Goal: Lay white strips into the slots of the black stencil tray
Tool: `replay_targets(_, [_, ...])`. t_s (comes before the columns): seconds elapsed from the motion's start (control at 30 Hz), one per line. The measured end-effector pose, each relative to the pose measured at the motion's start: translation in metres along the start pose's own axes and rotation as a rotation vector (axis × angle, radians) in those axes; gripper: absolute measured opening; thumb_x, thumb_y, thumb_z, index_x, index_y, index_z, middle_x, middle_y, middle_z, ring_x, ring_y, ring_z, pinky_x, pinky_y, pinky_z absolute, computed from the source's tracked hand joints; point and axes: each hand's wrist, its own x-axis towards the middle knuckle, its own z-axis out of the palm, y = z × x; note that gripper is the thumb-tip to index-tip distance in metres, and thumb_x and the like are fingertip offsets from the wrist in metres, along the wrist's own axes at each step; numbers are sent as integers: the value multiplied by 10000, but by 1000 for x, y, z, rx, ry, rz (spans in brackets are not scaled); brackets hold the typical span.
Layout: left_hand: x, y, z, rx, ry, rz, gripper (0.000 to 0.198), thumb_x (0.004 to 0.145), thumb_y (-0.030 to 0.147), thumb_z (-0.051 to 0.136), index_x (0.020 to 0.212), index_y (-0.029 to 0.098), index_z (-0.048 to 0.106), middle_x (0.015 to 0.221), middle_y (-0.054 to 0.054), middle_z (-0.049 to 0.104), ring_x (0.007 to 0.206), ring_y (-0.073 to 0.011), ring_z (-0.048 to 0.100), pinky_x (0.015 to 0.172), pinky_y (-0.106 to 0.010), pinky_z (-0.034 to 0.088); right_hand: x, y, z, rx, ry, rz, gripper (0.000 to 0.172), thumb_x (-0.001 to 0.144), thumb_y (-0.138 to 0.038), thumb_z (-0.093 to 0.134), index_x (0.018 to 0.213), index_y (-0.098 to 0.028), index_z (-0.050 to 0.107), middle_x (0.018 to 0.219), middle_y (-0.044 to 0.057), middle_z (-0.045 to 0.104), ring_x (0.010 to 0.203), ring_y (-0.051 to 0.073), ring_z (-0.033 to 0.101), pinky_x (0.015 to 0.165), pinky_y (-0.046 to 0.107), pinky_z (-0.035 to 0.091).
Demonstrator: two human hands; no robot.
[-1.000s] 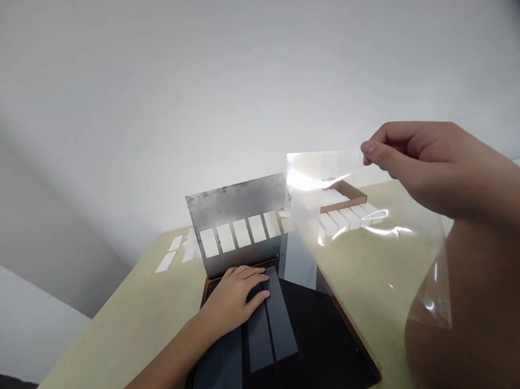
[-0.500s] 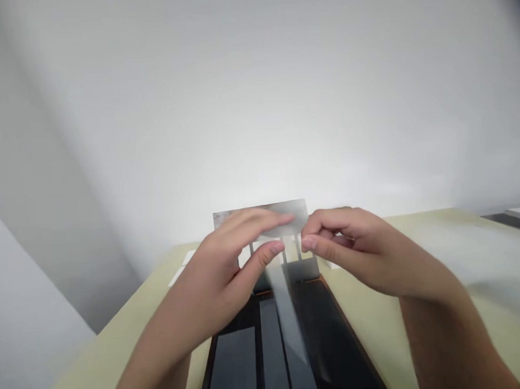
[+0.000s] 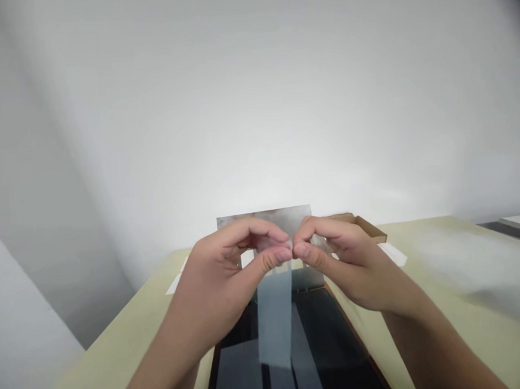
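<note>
The left hand (image 3: 220,267) and right hand (image 3: 339,266) meet in front of the body, raised above the worktop, each with thumb and forefinger curled nearly shut and the fingertips of one hand touching those of the other. A translucent strip of film (image 3: 275,322) hangs straight down from beneath the left hand's thumb, its upper end hidden behind the fingers, so the left hand appears to have it pinched. Whether the right hand also has hold of the strip cannot be told, though its thumb and forefinger are closed right beside that upper end. The lower end of the strip hangs free just above a black panel (image 3: 340,354) with a brown edge, and dark grey strips (image 3: 238,378) lie on the panel beneath the hands. Just behind the hands stands a scuffed steel plate (image 3: 264,218) with rectangular openings, and white pieces show through them. Beyond the right hand, a corner of a cardboard tray (image 3: 359,226) rises behind the plate, and white rectangular pieces (image 3: 393,254) lie on the pale yellow-green worktop (image 3: 119,344) on both sides. A plain white wall (image 3: 254,101) fills the background.
</note>
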Motion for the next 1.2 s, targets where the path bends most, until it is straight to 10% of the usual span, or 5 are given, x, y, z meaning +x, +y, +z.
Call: replay_targets(1.2, [-3, 0, 0, 36, -127, 353, 240, 986, 72, 646, 1041, 289, 734, 926, 29, 713, 851, -115, 665, 713, -254, 522, -6, -9, -5, 264, -129, 9, 136, 1007, -260, 687, 892, -208, 739, 849, -23, 656, 788, 117, 576, 735, 260, 423])
